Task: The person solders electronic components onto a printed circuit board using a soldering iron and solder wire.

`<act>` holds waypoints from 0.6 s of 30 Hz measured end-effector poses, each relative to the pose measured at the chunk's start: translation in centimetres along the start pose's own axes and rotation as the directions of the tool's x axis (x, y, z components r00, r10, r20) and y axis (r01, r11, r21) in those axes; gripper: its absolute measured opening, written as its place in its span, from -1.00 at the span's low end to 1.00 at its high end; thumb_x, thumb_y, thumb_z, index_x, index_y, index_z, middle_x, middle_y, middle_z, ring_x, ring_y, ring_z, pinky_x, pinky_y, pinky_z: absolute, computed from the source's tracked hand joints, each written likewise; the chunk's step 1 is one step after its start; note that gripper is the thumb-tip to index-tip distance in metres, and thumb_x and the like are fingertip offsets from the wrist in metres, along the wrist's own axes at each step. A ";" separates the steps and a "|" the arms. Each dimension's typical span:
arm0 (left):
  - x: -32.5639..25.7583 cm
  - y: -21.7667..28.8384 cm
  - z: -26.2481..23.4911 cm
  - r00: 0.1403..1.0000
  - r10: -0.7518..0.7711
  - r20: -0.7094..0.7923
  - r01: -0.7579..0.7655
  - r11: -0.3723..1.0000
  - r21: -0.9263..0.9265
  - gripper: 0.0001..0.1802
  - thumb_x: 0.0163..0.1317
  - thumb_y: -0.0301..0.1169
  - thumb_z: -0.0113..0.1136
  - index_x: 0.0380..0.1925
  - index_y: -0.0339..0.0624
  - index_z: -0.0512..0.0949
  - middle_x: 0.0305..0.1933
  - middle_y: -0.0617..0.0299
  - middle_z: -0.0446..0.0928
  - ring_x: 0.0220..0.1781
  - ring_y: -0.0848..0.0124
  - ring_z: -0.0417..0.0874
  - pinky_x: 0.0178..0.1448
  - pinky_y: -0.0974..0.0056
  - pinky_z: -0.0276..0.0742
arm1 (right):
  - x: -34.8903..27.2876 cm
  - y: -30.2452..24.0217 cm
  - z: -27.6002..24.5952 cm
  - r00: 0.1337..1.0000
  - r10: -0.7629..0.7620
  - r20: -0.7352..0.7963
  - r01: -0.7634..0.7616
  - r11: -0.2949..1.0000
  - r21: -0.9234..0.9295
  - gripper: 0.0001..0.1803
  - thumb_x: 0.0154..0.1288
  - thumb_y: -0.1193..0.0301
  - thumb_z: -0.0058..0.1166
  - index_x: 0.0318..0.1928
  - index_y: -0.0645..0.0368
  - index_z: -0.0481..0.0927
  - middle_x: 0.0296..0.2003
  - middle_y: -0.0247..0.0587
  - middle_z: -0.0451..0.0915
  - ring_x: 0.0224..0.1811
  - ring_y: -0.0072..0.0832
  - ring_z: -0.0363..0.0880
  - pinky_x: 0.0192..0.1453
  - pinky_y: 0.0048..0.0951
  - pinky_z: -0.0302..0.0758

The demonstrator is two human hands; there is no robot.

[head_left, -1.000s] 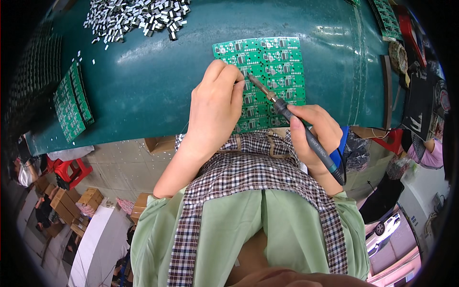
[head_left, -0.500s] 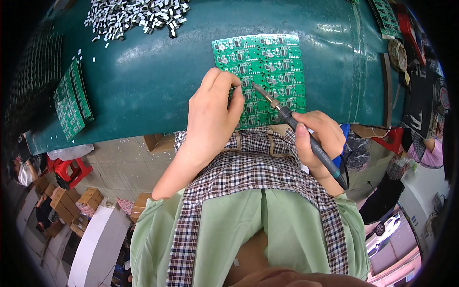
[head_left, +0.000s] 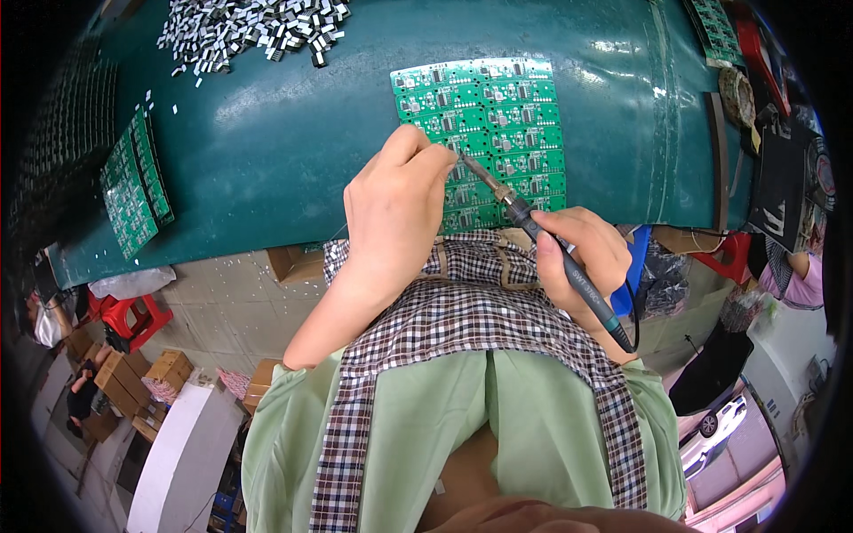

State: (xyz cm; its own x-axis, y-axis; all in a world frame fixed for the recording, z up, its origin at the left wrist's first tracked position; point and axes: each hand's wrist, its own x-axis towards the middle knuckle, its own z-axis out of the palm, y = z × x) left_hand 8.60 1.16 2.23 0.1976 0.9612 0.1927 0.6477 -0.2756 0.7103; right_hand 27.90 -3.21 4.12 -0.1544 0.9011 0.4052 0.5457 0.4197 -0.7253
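Observation:
A green circuit board panel (head_left: 524,115), made up of many small repeated boards, lies flat on the teal tabletop at its near edge. My right hand (head_left: 582,258) grips a soldering iron (head_left: 569,266) like a pen, its tip slanting up and left to the middle of the panel. Close beside that tip, my left hand (head_left: 395,195) is closed in a pinch over the panel's left column. A thin solder wire (head_left: 338,233) seems to run through it, its tail showing left of the wrist; the pinched end is hidden by the fingers.
Many small black-and-white parts (head_left: 258,31) lie heaped at the far left. More green panels (head_left: 133,186) lean at the table's left end, near dark stacked racks (head_left: 71,115). Another green panel (head_left: 713,31) sits far right, by a dark bar (head_left: 719,164). Red stools (head_left: 133,320) stand below.
The iron's tip and my right hand have shifted slightly left. My left hand's fingertips have come closer to the tip, and the panel has slid slightly away from me.

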 end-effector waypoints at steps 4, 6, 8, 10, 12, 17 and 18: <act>-0.5 0.5 -0.2 0.989 -0.143 0.033 0.144 0.989 -0.030 -0.86 0.04 -0.62 0.27 -0.38 -0.24 0.53 -0.41 0.23 0.43 -0.57 0.43 0.34 -0.48 0.35 0.28 | -0.3 -0.2 -0.5 1.000 0.003 -0.018 -0.004 0.999 -0.035 -0.84 -0.02 0.51 0.19 -0.36 0.29 0.63 -0.58 -0.16 0.60 -0.61 -0.34 0.58 -0.53 -0.44 0.47; -0.8 0.6 -0.5 0.991 -0.132 0.018 0.133 0.989 -0.068 -0.86 0.05 -0.63 0.25 -0.38 -0.24 0.53 -0.41 0.25 0.43 -0.57 0.47 0.32 -0.49 0.36 0.26 | -0.5 -0.2 -0.8 0.999 -0.011 -0.030 0.009 0.999 -0.044 -0.85 -0.02 0.50 0.18 -0.37 0.28 0.63 -0.59 -0.17 0.60 -0.62 -0.35 0.58 -0.54 -0.44 0.47; -1.0 0.6 -0.6 0.992 -0.124 0.006 0.124 0.987 -0.103 -0.87 0.06 -0.64 0.23 -0.38 -0.24 0.53 -0.41 0.26 0.43 -0.57 0.50 0.30 -0.50 0.38 0.24 | -0.6 -0.2 -1.0 0.999 -0.008 -0.043 0.007 0.999 -0.039 -0.88 -0.03 0.50 0.18 -0.41 0.26 0.63 -0.60 -0.18 0.59 -0.63 -0.36 0.58 -0.55 -0.45 0.47; -1.3 0.6 -0.6 0.991 -0.131 0.031 0.134 0.984 -0.114 -0.87 0.07 -0.65 0.20 -0.37 -0.25 0.52 -0.40 0.27 0.43 -0.57 0.53 0.30 -0.51 0.39 0.23 | -0.8 -0.1 -0.8 1.000 -0.016 -0.027 0.015 0.999 -0.034 -0.88 -0.05 0.51 0.18 -0.42 0.27 0.63 -0.60 -0.18 0.59 -0.62 -0.36 0.59 -0.54 -0.45 0.48; -1.5 0.6 -0.6 0.990 -0.135 0.037 0.138 0.986 -0.093 -0.87 0.07 -0.64 0.20 -0.36 -0.25 0.52 -0.40 0.26 0.43 -0.58 0.52 0.30 -0.51 0.39 0.23 | -0.8 -0.1 -0.5 0.999 -0.027 -0.025 0.026 1.000 -0.016 -0.87 -0.07 0.52 0.18 -0.42 0.27 0.63 -0.60 -0.18 0.60 -0.62 -0.36 0.59 -0.54 -0.45 0.48; -1.6 0.8 -0.4 0.989 -0.141 0.041 0.144 0.987 -0.072 -0.88 0.09 -0.63 0.19 -0.35 -0.26 0.52 -0.39 0.24 0.44 -0.59 0.49 0.32 -0.51 0.38 0.25 | -0.8 0.0 -0.4 0.998 -0.053 -0.027 0.053 0.998 -0.014 -0.84 -0.12 0.57 0.19 -0.41 0.28 0.63 -0.59 -0.18 0.59 -0.61 -0.35 0.60 -0.53 -0.45 0.50; -1.6 0.8 -0.4 0.988 -0.143 0.054 0.147 0.986 -0.081 -0.88 0.09 -0.63 0.19 -0.34 -0.26 0.52 -0.39 0.23 0.44 -0.59 0.47 0.33 -0.50 0.38 0.26 | -0.9 0.0 -0.4 0.998 -0.054 -0.028 0.054 0.998 -0.014 -0.84 -0.12 0.57 0.19 -0.41 0.28 0.63 -0.59 -0.18 0.59 -0.61 -0.35 0.60 -0.53 -0.45 0.50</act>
State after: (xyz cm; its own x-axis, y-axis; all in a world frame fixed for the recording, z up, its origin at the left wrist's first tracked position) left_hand 8.51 -0.59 2.71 0.1422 0.9885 0.0524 0.6078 -0.1289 0.7836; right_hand 28.34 -4.06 3.96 -0.1607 0.8736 0.4594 0.5478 0.4661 -0.6947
